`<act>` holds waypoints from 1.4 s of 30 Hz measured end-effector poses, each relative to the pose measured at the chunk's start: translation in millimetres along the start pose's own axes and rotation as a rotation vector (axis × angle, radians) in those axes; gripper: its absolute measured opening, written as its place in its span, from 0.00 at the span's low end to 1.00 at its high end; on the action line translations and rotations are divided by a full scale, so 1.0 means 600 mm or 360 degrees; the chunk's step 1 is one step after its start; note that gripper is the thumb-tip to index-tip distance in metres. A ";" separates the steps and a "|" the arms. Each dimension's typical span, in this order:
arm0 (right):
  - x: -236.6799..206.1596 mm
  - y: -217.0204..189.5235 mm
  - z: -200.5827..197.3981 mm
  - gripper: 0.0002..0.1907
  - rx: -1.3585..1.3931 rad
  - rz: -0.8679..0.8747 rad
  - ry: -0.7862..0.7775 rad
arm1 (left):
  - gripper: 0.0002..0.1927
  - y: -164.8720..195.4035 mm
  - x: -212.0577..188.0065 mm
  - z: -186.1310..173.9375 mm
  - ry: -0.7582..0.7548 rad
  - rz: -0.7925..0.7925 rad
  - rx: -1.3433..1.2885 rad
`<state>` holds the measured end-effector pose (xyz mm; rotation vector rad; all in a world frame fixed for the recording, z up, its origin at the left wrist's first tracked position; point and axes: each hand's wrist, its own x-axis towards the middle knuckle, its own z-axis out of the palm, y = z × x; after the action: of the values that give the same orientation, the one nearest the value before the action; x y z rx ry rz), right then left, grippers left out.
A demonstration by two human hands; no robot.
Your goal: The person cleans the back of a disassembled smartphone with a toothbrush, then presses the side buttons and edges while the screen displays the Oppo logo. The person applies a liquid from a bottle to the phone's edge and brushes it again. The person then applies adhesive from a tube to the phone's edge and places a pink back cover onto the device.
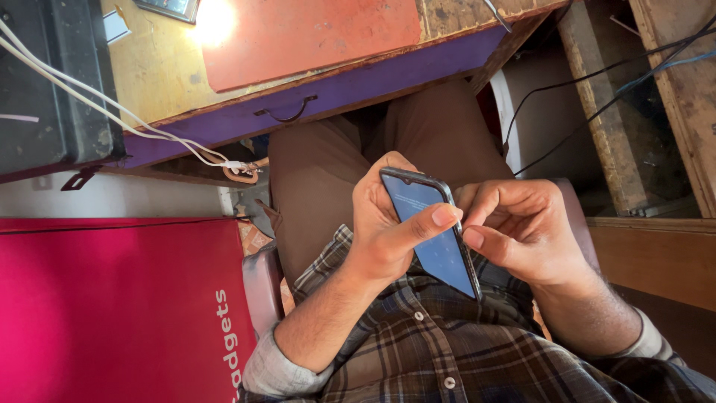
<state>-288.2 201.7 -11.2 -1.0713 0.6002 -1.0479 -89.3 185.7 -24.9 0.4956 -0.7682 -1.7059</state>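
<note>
Gripped in the left hand (384,227), a dark phone (432,231) with a lit blue screen is held over the person's lap, above the brown trousers (328,172) and the plaid shirt (447,351). The left fingers curl behind the phone's back while the thumb lies across the screen, its tip reaching the right edge. The right hand (522,231) is curled closed against that same right edge, thumb and forefinger pinched together right at the side of the phone; whether something small sits between them cannot be told, as the fingers hide it.

Judging from this, the step in hand is work on the phone's side edge, with the left hand acting as a steady clamp and the right doing the fine part. The next move seems to call for a firm, still hold from the left and a small, careful push or pull from the right fingertips, kept in line with the edge so nothing slips.

Ahead of the knees stands a wooden desk (164,75) with a purple front edge, a drawer handle (287,113) on it and an orange mat (313,33) near its far edge. White cables (112,112) hang off its near edge, beside a red box (112,306).
</note>
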 end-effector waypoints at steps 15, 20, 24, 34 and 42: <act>-0.005 -0.004 0.000 0.02 -0.0078 -0.0027 0.0047 | 0.20 0.000 0.001 -0.001 0.0004 -0.0014 -0.0063; -0.002 -0.016 0.008 0.02 -0.0281 -0.0020 0.0095 | 0.19 0.000 0.000 0.000 0.0007 0.0036 -0.0041; 0.000 -0.025 0.018 0.02 -0.0612 -0.0146 0.0181 | 0.20 0.002 -0.002 0.004 0.0062 0.0072 0.0077; -0.001 -0.025 0.023 0.03 -0.0741 -0.0265 0.0216 | 0.19 0.005 0.000 0.005 0.0055 0.0101 0.0121; 0.007 -0.015 0.026 0.03 -0.0638 -0.0219 0.0246 | 0.18 0.000 0.005 -0.005 0.0095 0.0070 0.0094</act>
<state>-277.1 203.1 3.4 -1.4035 0.8972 -1.1655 -87.9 181.9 -27.0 0.5638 -0.7825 -1.6246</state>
